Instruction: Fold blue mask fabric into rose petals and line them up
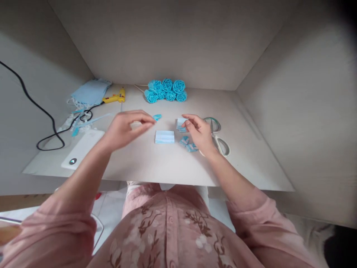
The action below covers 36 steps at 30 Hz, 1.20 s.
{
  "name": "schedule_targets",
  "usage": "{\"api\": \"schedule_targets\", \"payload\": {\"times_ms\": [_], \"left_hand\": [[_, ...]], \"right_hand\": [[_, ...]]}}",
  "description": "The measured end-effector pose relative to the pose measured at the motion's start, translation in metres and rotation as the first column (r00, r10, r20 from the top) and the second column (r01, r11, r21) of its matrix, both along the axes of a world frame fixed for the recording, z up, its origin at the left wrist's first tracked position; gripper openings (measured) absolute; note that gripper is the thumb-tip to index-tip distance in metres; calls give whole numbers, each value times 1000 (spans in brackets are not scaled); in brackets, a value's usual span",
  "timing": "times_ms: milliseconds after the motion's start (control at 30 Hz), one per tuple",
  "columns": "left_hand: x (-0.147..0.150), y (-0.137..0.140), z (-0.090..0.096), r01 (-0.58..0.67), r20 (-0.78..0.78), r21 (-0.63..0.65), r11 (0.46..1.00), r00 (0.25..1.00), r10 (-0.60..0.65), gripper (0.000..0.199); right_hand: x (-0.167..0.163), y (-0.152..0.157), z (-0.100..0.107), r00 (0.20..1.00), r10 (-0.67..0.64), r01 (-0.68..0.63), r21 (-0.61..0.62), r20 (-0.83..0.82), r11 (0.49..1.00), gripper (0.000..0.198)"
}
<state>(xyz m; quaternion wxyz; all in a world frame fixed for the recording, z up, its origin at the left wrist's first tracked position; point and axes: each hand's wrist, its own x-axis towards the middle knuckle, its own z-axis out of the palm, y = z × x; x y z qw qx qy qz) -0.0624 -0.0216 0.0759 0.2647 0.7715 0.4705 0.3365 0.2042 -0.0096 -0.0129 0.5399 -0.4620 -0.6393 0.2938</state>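
My left hand [131, 126] hovers over the desk with thumb and index finger pinched together. Right at its fingertips is a small bright blue cut piece [157, 117]; whether the pinch holds it, I cannot tell. My right hand [198, 131] is closed by thumb and fingers on a small stack of light blue fabric squares [181, 123]. Between the hands lies another light blue folded stack [164, 136]. Small blue scraps [189, 143] are just below my right hand. Scissors with pale handles [223, 146] lie partly hidden behind it, beside a roll of tape [214, 124].
Several blue fabric roses [167, 90] lie against the back panel. A yellow glue gun [115, 97], a pile of blue face masks [90, 92], strips and a black cord [52, 123] are at left. A white power bank [82, 150] is near my left forearm. Side panels enclose the desk.
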Motion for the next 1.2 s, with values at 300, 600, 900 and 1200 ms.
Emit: {"api": "schedule_targets", "payload": {"times_ms": [300,600,900,1200], "left_hand": [[-40,79,-88,-27,-727,175,984,671,147,35],[-57,55,-63,55,-746,182,982,658,101,28],[-94,90,-63,-373,-592,291,881,653,472,31],[-80,95,-71,-432,-594,160,888,676,436,40]], "right_hand": [[1,1,-1,1000,1,-1,14,10,1000,27],[-1,-1,1,1000,9,-9,-1,21,1000,27],[1,0,-1,1000,-4,5,-20,22,1000,27],[0,-3,1,999,5,-4,-27,41,1000,28]]}}
